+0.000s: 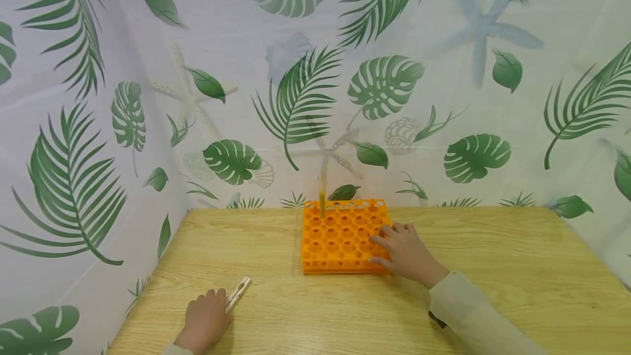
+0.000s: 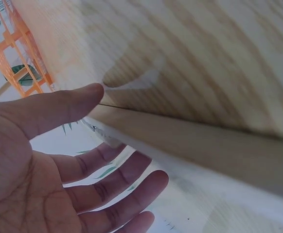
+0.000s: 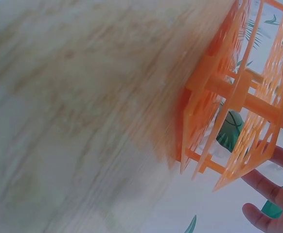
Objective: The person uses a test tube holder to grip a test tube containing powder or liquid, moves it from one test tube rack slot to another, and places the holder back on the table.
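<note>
In the head view my left hand (image 1: 204, 316) holds a pale wooden test tube clamp (image 1: 239, 293), which sticks out to the right over the table. The left wrist view shows the thumb (image 2: 90, 94) on one side of the clamp and fingers partly behind it. My right hand (image 1: 406, 253) rests on the right side of an orange test tube rack (image 1: 340, 264), fingers spread. From the right wrist, those fingers (image 3: 270, 189) show beside the rack's upper plate. One thin test tube (image 1: 322, 204) with yellow contents stands at the rack's back left.
The rack stands on a wood-grain table (image 1: 276, 311) near its back edge. A white cloth (image 1: 315, 32) printed with green leaves hangs behind the table and along its left side.
</note>
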`<action>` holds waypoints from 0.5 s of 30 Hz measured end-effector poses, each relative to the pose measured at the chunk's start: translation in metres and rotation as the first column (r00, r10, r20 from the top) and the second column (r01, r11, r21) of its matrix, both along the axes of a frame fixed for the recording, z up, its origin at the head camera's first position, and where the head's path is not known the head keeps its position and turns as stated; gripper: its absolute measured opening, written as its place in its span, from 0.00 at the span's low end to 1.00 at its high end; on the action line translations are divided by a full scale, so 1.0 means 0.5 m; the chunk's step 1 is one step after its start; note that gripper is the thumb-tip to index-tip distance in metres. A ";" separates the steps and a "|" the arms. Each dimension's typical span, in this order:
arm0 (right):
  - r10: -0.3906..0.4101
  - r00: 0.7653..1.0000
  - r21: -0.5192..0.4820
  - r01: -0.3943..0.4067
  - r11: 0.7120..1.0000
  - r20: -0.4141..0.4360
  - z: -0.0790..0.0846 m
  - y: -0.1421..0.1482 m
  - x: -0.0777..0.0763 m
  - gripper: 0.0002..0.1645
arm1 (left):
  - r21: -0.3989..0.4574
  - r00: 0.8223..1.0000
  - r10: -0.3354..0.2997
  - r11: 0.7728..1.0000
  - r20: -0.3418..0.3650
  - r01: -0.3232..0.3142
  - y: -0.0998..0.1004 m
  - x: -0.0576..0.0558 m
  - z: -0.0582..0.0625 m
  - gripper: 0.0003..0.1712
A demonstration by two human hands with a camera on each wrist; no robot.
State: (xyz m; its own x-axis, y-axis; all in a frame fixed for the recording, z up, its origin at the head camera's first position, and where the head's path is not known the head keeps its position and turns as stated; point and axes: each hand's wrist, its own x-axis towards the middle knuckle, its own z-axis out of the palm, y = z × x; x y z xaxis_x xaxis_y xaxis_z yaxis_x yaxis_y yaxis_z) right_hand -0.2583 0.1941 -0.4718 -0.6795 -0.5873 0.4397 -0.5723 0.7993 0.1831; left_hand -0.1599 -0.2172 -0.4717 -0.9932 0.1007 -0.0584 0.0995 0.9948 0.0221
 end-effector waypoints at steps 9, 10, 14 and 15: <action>0.015 1.000 -0.012 -0.015 1.000 -0.026 -0.002 -0.001 0.003 0.24 | -0.036 1.000 -0.010 0.999 -0.006 0.009 -0.002 -0.004 -0.004 0.18; 0.016 1.000 -0.014 -0.016 1.000 -0.023 -0.002 -0.001 0.003 0.24 | -0.032 1.000 -0.007 0.999 -0.001 0.006 -0.002 -0.004 -0.004 0.16; 0.020 1.000 -0.017 -0.021 1.000 -0.023 -0.002 0.000 0.002 0.25 | -0.009 0.999 0.010 1.000 0.031 -0.010 0.000 -0.004 0.000 0.11; 0.021 0.999 -0.019 -0.022 1.000 -0.023 -0.002 0.000 0.002 0.25 | 0.000 0.999 0.015 1.000 0.037 -0.015 0.000 -0.004 0.001 0.10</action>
State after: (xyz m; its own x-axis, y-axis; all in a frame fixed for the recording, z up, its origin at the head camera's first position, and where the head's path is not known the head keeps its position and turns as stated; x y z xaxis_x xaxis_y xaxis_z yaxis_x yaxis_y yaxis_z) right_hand -0.2572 0.1940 -0.4727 -0.6563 -0.5929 0.4667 -0.5853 0.7904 0.1810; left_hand -0.1617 -0.2170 -0.4709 -0.9917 0.0861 -0.0952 0.0841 0.9961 0.0254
